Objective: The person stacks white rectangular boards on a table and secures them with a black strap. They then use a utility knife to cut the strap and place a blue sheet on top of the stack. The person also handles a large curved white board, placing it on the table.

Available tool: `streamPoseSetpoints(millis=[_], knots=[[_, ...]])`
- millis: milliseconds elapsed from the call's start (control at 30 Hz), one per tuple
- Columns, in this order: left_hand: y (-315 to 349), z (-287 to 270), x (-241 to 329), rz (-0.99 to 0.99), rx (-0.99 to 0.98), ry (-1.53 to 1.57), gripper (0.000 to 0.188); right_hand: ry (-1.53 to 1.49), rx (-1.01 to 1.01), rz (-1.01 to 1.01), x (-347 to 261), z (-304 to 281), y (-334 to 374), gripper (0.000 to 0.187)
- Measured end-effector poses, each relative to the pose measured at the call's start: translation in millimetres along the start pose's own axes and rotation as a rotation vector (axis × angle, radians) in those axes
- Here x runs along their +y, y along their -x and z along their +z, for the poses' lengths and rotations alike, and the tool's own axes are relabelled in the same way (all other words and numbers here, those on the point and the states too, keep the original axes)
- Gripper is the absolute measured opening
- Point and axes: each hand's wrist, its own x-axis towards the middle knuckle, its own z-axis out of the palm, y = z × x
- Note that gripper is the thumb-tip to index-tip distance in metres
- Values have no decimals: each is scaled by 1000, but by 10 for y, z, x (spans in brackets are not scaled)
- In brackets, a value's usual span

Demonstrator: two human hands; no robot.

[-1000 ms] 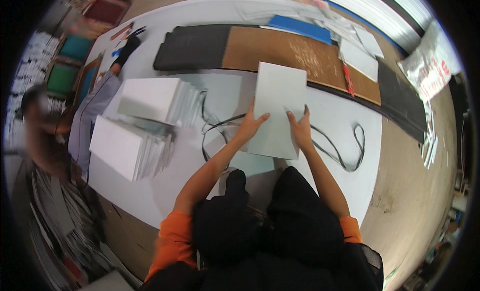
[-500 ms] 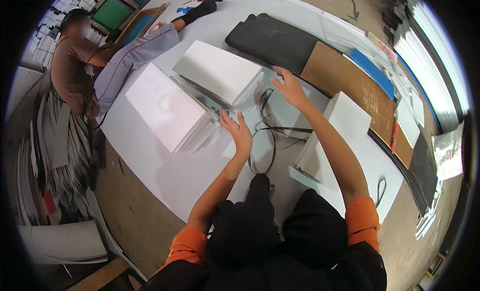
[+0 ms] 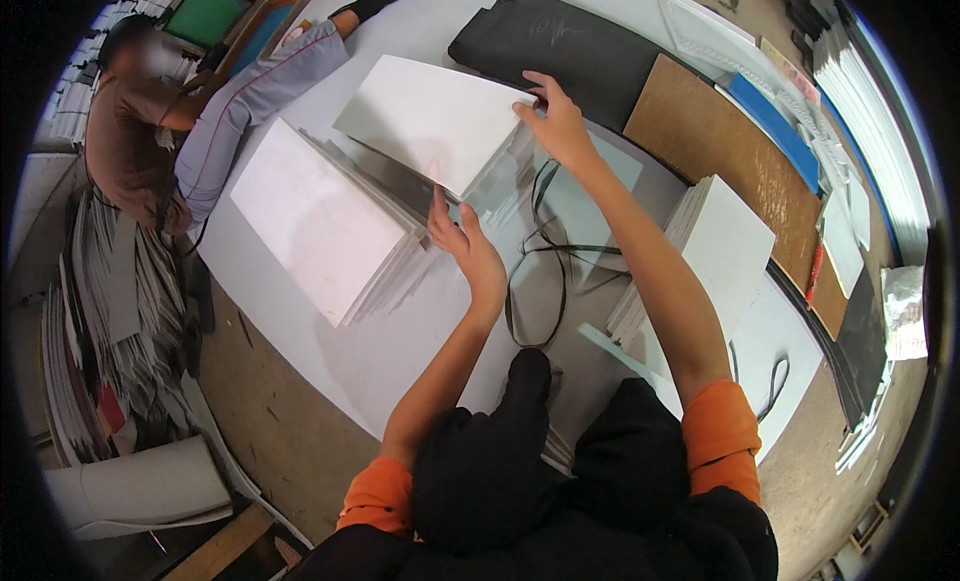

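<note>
From where I stand, the far stack of white sheets lies on the white surface, left of its middle and toward its far edge, just beside the near stack, which is closer to the left edge. The right hand is at the far stack's right corner, thumb and fingers spread, with nothing visibly squeezed between them. The left hand is held open at its near corner; I can't tell whether the raised finger touches.

The sheets look like stiff card, each probably light, though the whole pile must have some weight. Their smooth faces would likely slide over one another, and the lower ones already stick out raggedly at the end. I'd take it by both long sides, palms flat and fingertips under the bottom sheet, squeezing evenly; corners would dent most easily. A black strap lies loosely between it and the right stack, toward the surface's right corner.
</note>
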Motion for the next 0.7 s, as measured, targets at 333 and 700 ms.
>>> streamPoseSetpoints(millis=[333, 700], knots=[[-83, 143, -216, -249, 42, 127, 58, 279, -35, -4, 308, 140, 115, 49], [-146, 56, -173, -392, 116, 356, 57, 51, -138, 154, -98, -80, 307, 53]])
